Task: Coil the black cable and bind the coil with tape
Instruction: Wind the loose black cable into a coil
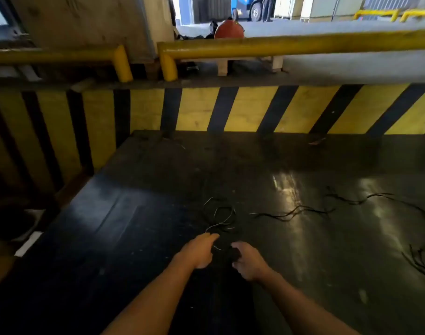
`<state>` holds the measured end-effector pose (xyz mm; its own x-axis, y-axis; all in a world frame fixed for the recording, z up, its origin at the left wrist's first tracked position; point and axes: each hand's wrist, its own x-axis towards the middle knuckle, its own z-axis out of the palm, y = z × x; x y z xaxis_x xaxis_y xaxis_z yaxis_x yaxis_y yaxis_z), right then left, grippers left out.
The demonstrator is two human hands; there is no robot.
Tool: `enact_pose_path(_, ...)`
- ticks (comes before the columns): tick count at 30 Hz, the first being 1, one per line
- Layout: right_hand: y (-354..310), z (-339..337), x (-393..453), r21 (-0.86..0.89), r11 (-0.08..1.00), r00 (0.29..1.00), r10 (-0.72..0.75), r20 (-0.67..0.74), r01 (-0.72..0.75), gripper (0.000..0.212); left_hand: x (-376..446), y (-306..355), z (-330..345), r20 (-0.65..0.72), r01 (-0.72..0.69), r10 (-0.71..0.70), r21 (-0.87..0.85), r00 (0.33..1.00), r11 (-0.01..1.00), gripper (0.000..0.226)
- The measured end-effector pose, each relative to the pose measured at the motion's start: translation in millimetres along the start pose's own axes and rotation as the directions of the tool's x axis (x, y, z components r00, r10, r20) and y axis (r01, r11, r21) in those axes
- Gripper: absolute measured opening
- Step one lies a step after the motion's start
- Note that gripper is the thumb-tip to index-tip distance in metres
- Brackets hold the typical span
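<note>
Two bare forearms reach forward over a dark, glossy surface (139, 213). The left hand (199, 250) has its fingers (210, 236) curled closed around thin strands of the black cable (222, 217) at the near end of a loose tangle. The right hand (249, 261), just beside it, has its fingers closed on a small dark bundle (232, 253); whether that is cable or tape cannot be told.

The cable is thin, black and glinting where light catches it. Its loops lie in a slack, untidy knot just beyond the left hand, unbound. From there a long wavy run (296, 212) trails off to the right across the surface, its long axis running roughly left to right, toward more dark strands (419, 262) near the right edge.

Beyond stands a yellow-and-black striped barrier (255, 110), topped by yellow rails (291, 44), with a red object (228, 30) behind.
</note>
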<state>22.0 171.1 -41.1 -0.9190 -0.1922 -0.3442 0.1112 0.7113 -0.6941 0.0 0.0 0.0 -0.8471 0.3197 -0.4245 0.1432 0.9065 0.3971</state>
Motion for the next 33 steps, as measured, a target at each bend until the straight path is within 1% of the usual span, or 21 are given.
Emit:
enact_pose_path(2,-3,13,9,0.086,0.995,0.998,-0.051,-0.032,0.054,0.057,5,-7,1,-0.013,0.026,-0.026,0.003,1.0,1.0,0.066)
enact_pose_path(4,-8,24,13,0.098,0.992,0.997,-0.08,-0.018,0.082,0.061,10,-14,4,-0.015,0.062,-0.062,0.022,0.998,0.998,0.069)
enact_pose_path(6,-7,35,17,0.122,0.992,0.999,-0.047,0.026,0.043,0.065,15,-19,10,0.006,0.074,-0.074,0.064,0.997,0.995,0.069)
enact_pose_path(9,0,45,22,0.129,0.992,0.995,-0.006,0.099,-0.007,0.066,22,-21,20,0.026,0.074,-0.077,0.091,0.997,0.993,0.064)
enact_pose_path(11,3,45,23,0.123,0.992,0.994,0.009,0.108,-0.022,0.062,25,-22,23,0.028,0.086,-0.089,0.1,0.996,0.991,0.059)
enact_pose_path(13,1,39,21,0.112,0.994,0.996,-0.028,0.08,0.019,0.046,25,-18,20,0.032,0.064,-0.068,0.111,0.997,0.992,0.05)
enact_pose_path(16,-7,18,14,0.085,0.991,0.994,-0.099,-0.043,0.102,0.03,22,-10,6,-0.01,0.003,-0.003,0.06,1.0,0.998,0.028)
enact_pose_path(18,-12,-5,7,0.08,0.983,0.976,-0.149,-0.159,0.163,0.027,18,-5,-10,-0.052,-0.061,0.061,-0.002,0.997,0.998,0.02)
enact_pose_path(20,-19,-33,-1,0.128,0.967,0.944,-0.179,-0.277,0.221,0.031,12,5,-33,-0.113,-0.129,0.119,-0.084,0.986,0.988,0.022)
enact_pose_path(22,-31,-62,-8,0.212,0.934,0.883,-0.174,-0.435,0.288,0.04,8,23,-63,-0.213,-0.18,0.138,-0.192,0.967,0.965,0.021)
enact_pose_path(23,-37,-75,-13,0.244,0.918,0.849,-0.155,-0.505,0.313,0.044,5,34,-79,-0.265,-0.206,0.138,-0.25,0.954,0.946,0.02)
enact_pose_path(25,-53,-95,-25,0.27,0.896,0.796,-0.135,-0.59,0.353,0.047,-6,58,-109,-0.344,-0.285,0.153,-0.377,0.927,0.881,0.016)
enact_pose_path(26,-61,-103,-29,0.269,0.89,0.792,-0.148,-0.593,0.368,0.047,-11,70,-123,-0.371,-0.332,0.169,-0.433,0.913,0.838,0.013)
enact_pose_path(27,-67,-107,-30,0.261,0.889,0.802,-0.173,-0.571,0.377,0.048,-15,80,-134,-0.39,-0.366,0.175,-0.494,0.904,0.789,0.012)
enact_pose_path(30,-95,-123,-40,0.154,0.877,0.797,-0.324,-0.51,0.455,0.044,-38,110,-162,-0.431,-0.446,0.181,-0.661,0.884,0.603,0.013)
enact_pose_path(33,-126,-145,-53,0.033,0.828,0.729,-0.473,-0.494,0.56,0.023,-59,132,-184,-0.429,-0.466,0.184,-0.792,0.884,0.395,0.016)
